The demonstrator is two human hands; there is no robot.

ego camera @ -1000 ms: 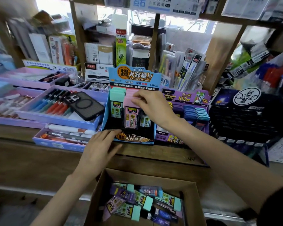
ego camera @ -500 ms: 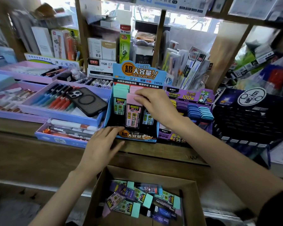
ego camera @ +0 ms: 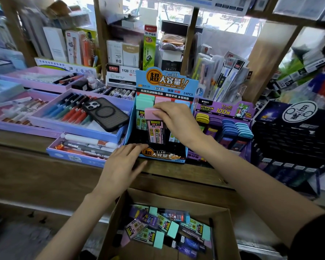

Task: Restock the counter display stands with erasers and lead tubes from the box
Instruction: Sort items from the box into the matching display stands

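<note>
- your right hand [ego camera: 174,119] sits over the middle column of the blue display stand [ego camera: 159,158], fingers closed on the pink cap of a pink-capped lead tube [ego camera: 155,128] standing upright in the front row.
- change over the last second: the hand has drawn slightly toward the front of the stand, and the tube's label now shows full below the fingers. reads as the tube being pressed down into its slot; whether it is fully seated, cannot tell.
- your left hand [ego camera: 124,166] is flat, fingers together and extended, fingertips touching the lower left front edge of the stand. it holds nothing; it has stayed there, bracing the stand on the wooden counter [ego camera: 45,166].
- green-capped tubes [ego camera: 144,104] fill the left column; the right column looks only part filled.
- the cardboard box [ego camera: 120,212] below the counter edge holds a loose pile of tubes, green, pink and purple mixed. plenty left to move.
- purple display stand [ego camera: 223,109] just right of the blue one shows rows of coloured caps; untouched at present.
- judgement: one tube nearly placed, restock early to mid way.
</note>
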